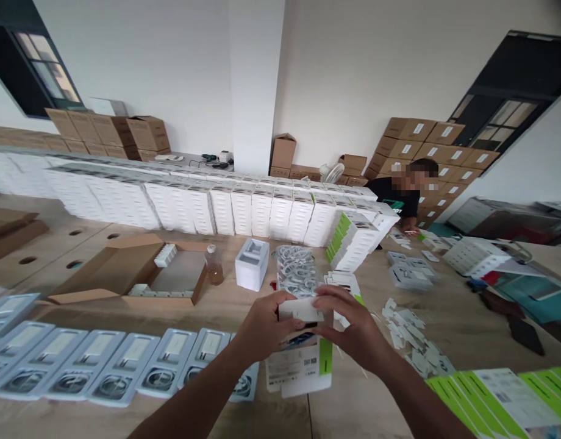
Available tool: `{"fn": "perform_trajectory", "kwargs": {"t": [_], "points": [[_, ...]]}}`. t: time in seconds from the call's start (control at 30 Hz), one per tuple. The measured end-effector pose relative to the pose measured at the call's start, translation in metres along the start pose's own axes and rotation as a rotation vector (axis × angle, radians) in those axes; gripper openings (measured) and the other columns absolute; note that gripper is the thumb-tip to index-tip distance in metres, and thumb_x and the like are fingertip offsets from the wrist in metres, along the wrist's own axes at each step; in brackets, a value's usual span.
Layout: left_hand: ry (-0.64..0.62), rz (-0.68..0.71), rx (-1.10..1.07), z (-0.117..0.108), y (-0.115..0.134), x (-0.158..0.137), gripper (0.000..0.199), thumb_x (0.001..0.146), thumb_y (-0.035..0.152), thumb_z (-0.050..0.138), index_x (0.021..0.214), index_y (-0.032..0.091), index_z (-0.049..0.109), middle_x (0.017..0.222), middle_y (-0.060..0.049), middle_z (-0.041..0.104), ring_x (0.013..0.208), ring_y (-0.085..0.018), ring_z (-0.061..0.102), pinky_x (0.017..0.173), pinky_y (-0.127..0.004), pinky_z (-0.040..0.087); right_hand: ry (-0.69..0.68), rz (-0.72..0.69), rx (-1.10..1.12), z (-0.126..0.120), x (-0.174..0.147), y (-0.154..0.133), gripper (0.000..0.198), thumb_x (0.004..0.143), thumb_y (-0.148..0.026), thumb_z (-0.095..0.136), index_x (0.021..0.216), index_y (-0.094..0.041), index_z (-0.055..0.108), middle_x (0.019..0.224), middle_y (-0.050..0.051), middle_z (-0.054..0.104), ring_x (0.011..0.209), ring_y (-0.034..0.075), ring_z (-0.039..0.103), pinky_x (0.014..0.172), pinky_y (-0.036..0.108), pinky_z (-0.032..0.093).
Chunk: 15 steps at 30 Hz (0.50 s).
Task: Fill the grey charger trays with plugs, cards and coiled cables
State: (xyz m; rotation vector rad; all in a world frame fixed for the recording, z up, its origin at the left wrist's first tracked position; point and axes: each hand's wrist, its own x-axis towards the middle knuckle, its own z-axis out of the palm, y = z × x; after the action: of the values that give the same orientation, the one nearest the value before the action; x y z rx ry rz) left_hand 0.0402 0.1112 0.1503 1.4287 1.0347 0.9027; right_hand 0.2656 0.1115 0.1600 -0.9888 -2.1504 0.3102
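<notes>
A white and green carton (pixel 296 369) with printed text is held upright in front of me. My left hand (pixel 266 323) grips the upper left of the carton, thumb on the near side. On the opposite side, my right hand (pixel 351 318) has its fingers bent over the top edge and closed on it. Between the hands a white end flap or panel (pixel 303 311) shows at the carton's top; whether the top is fully closed I cannot tell. Just beyond stands a clear tray of coiled grey cables (pixel 296 271).
Grey trays (pixel 113 372) with chargers and coiled cables line the left front. An opened brown box (pixel 166 271), a bottle (pixel 214 265) and a white tray stack (pixel 252 263) stand behind. Carton stacks (pixel 244 210) form a row. A co-worker (pixel 402 195) leans at the right.
</notes>
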Motion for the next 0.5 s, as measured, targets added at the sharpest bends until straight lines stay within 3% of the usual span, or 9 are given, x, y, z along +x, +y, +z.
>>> {"fn": "perform_trajectory", "kwargs": {"t": [0.07, 0.2, 0.5], "points": [[0.028, 0.021, 0.048, 0.001, 0.003, -0.002, 0.025, 0.072, 0.029, 0.070, 0.095, 0.020, 0.066, 0.079, 0.000, 0.067, 0.073, -0.017, 0.059, 0.063, -0.025, 0.045, -0.049, 0.059, 0.096, -0.007, 0.001, -0.002, 0.036, 0.079, -0.031, 0.072, 0.113, -0.027, 0.062, 0.122, 0.009, 0.060, 0.112, 0.024, 0.059, 0.091, 0.035, 0.053], [0.030, 0.106, 0.143, 0.003, 0.011, -0.003, 0.022, 0.073, 0.028, 0.070, 0.094, 0.021, 0.068, 0.083, 0.000, 0.069, 0.072, -0.017, 0.060, 0.062, -0.025, 0.045, 0.012, 0.156, 0.122, -0.012, 0.004, -0.004, 0.038, 0.080, -0.027, 0.071, 0.116, -0.027, 0.060, 0.112, 0.006, 0.065, 0.099, 0.021, 0.063, 0.079, 0.029, 0.054], [0.062, 0.306, 0.301, 0.004, 0.012, -0.004, 0.023, 0.078, 0.030, 0.069, 0.100, 0.022, 0.069, 0.082, 0.000, 0.072, 0.066, -0.013, 0.061, 0.061, -0.021, 0.044, 0.062, 0.062, 0.032, -0.014, 0.000, -0.002, 0.031, 0.084, -0.026, 0.069, 0.114, -0.027, 0.064, 0.097, 0.003, 0.070, 0.082, 0.016, 0.066, 0.070, 0.025, 0.052]]}}
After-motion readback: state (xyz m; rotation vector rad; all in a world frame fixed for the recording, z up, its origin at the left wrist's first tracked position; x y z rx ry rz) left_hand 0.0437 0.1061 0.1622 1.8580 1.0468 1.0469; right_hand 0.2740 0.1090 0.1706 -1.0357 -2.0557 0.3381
